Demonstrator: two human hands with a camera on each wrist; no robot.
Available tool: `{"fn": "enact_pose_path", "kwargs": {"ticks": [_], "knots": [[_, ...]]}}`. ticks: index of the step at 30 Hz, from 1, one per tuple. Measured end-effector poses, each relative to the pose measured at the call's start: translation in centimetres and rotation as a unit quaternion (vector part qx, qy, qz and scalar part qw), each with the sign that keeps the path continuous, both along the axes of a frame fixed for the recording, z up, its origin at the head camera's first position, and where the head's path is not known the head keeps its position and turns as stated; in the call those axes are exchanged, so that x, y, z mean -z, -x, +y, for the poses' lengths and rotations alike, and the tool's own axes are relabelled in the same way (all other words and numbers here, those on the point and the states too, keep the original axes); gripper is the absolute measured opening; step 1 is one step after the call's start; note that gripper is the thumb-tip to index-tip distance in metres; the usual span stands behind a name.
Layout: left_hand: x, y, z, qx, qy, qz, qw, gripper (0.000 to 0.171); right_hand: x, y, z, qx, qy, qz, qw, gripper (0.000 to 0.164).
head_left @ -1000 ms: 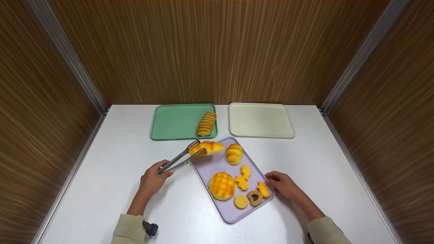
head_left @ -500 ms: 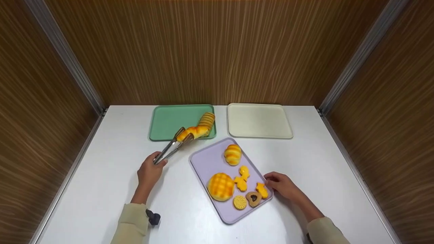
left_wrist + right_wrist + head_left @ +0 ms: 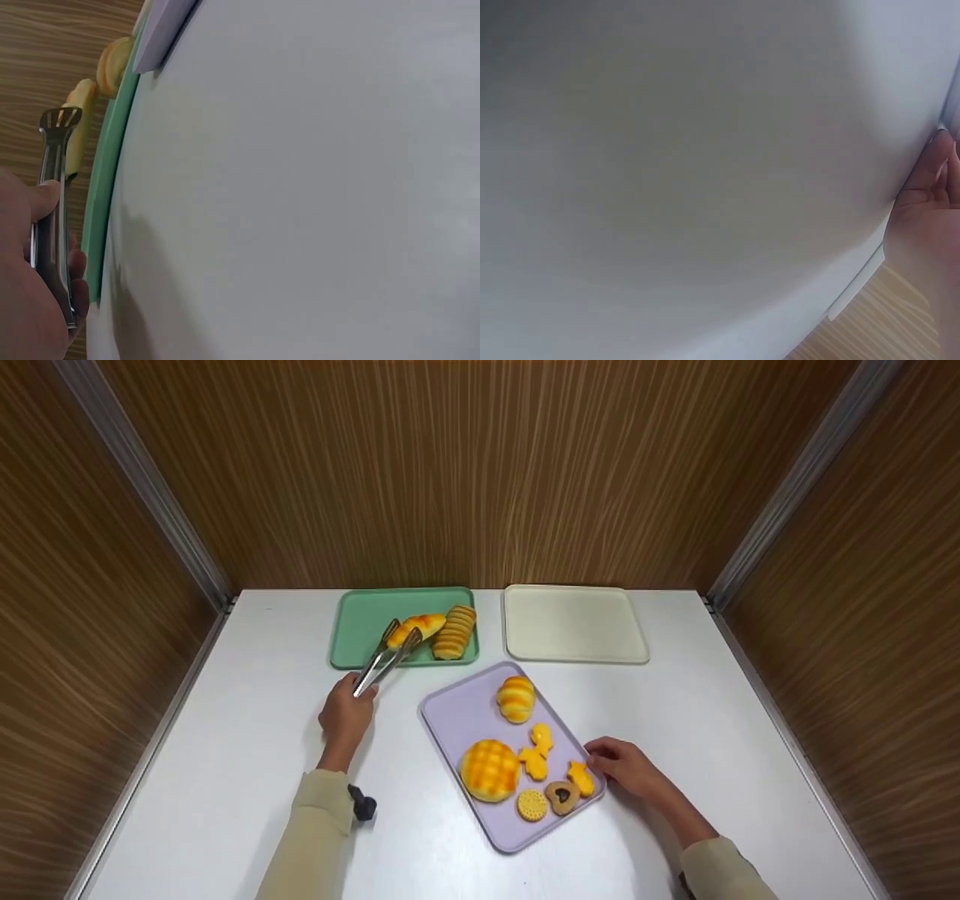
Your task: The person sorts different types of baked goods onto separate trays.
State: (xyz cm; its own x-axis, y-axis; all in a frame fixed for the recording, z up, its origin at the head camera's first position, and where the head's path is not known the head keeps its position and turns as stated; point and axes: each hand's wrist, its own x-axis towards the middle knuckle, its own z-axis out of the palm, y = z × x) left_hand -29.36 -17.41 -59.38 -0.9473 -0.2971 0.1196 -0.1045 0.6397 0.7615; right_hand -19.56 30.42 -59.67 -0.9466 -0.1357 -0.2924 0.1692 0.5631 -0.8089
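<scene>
My left hand (image 3: pixel 346 716) grips metal tongs (image 3: pixel 389 662), whose slotted tips are on both sides of a long golden bread roll (image 3: pixel 421 625). The roll is over the green tray (image 3: pixel 367 615), close beside a ridged bread (image 3: pixel 454 633); whether it touches the tray is unclear. In the left wrist view, thumb and fingers wrap the tongs (image 3: pixel 52 202). My right hand (image 3: pixel 630 769) holds the right edge of the purple tray (image 3: pixel 461 716). That tray bears a striped roll (image 3: pixel 516 700), a round checkered bun (image 3: pixel 490 770) and several small biscuits.
A cream tray (image 3: pixel 574 622) lies at the back right, beside the green one. On the purple tray are a heart biscuit (image 3: pixel 562 797), a round biscuit (image 3: pixel 532 805) and yellow fish-shaped pieces (image 3: pixel 580 778). Wood-grain panels (image 3: pixel 480 472) wall the white table (image 3: pixel 225 735) at back and sides.
The tongs have carried the long roll from above the purple tray, first leftward, then up and away over the green tray. My right hand has stayed at the purple tray's edge.
</scene>
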Motion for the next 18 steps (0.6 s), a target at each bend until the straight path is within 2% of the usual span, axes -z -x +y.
{"fn": "enact_pose_path", "kwargs": {"ticks": [5,10,14,18], "knots": [[0.0,1.5,0.6,-0.006,0.019,-0.015,0.9997,0.037,0.0,0.0,0.0,-0.001,-0.005,0.002,1.0,0.024],[0.1,2.6,1.2,-0.009,0.029,-0.004,0.9995,0.034,0.0,0.1,0.4,-0.018,0.01,0.012,1.0,0.027],[0.1,3.4,1.7,-0.007,0.031,-0.004,0.9995,0.035,-0.1,0.1,0.6,-0.033,0.021,0.016,0.999,0.03],[0.1,3.9,2.2,-0.006,0.033,-0.012,0.9994,0.035,-0.2,0.2,0.5,-0.03,0.023,0.007,0.999,0.03]]}}
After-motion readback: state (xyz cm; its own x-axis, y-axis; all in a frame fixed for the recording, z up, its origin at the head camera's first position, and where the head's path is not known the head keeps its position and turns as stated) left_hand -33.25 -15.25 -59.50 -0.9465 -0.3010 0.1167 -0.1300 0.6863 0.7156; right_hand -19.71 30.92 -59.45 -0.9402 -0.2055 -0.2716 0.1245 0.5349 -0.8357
